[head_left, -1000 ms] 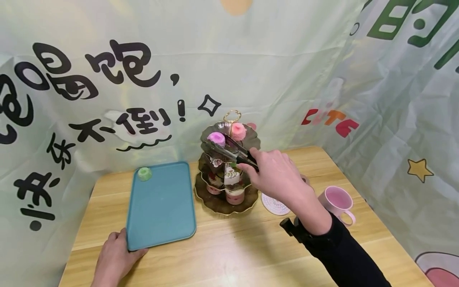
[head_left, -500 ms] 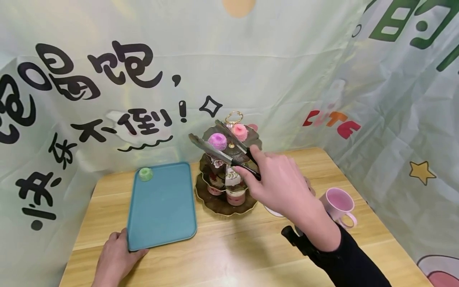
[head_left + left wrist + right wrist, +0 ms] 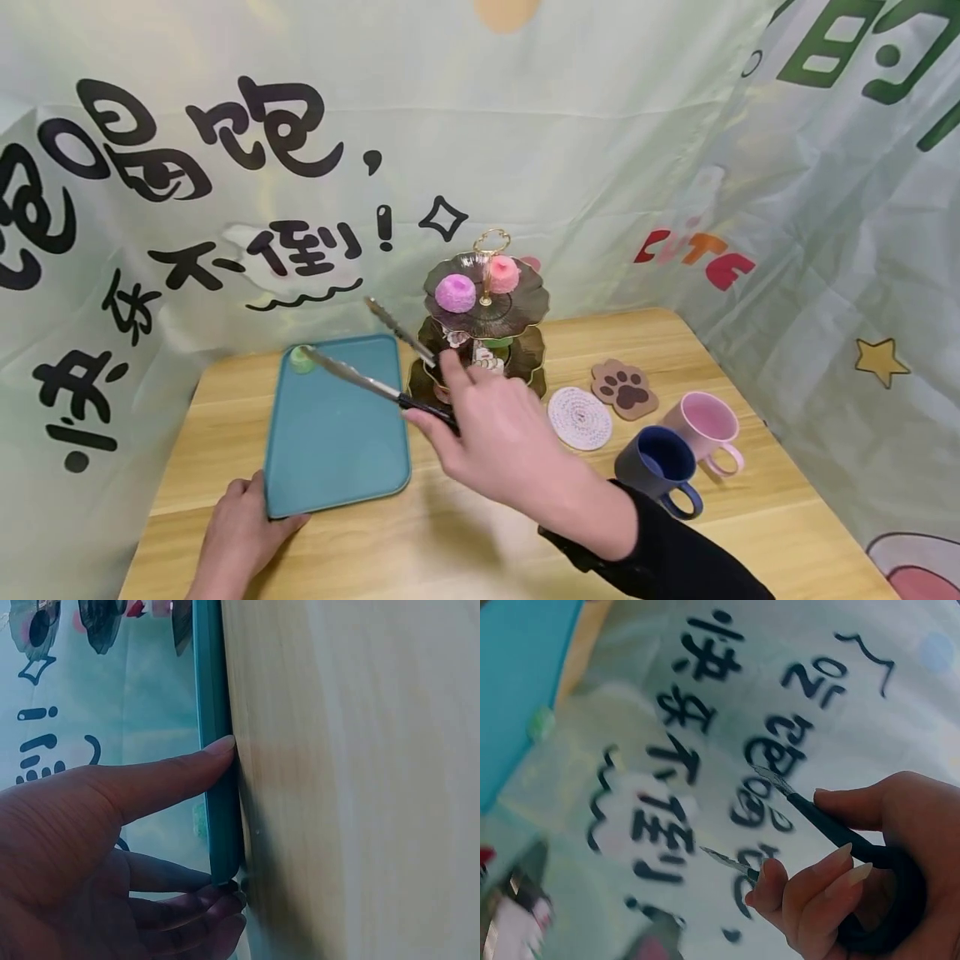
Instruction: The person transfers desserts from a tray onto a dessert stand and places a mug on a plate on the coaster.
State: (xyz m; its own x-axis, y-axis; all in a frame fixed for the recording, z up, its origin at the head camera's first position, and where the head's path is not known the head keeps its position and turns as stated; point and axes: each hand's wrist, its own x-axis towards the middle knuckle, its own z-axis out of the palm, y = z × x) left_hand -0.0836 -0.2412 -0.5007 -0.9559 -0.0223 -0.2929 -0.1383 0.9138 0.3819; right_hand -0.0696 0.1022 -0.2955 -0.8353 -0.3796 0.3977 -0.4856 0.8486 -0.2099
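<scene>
Between my right thumb and fingers I hold metal food tongs with black handles [image 3: 367,383]; their arms are spread, with nothing between the tips. My right hand [image 3: 502,437] is in front of the tiered stand [image 3: 525,304], hiding part of its lower levels. One tong tip overlaps the small green cake [image 3: 301,360] on the blue tray [image 3: 337,450]; contact cannot be told. My left hand [image 3: 238,529] grips the tray's near left corner, thumb against its rim [image 3: 217,772] in the left wrist view. On the stand's top level sit a purple cake [image 3: 455,293] and a pink cake [image 3: 503,274].
To the right lie a round woven coaster [image 3: 580,418] and a paw-print coaster [image 3: 623,388]. A dark blue mug [image 3: 652,458] and a pink mug [image 3: 701,423] stand near the right forearm. A printed cloth [image 3: 585,167] hangs behind the table.
The tongs have come off the purple cake, spread, and swung left and down towards the tray with my right hand. The purple cake is still on the top level. My left hand stays put.
</scene>
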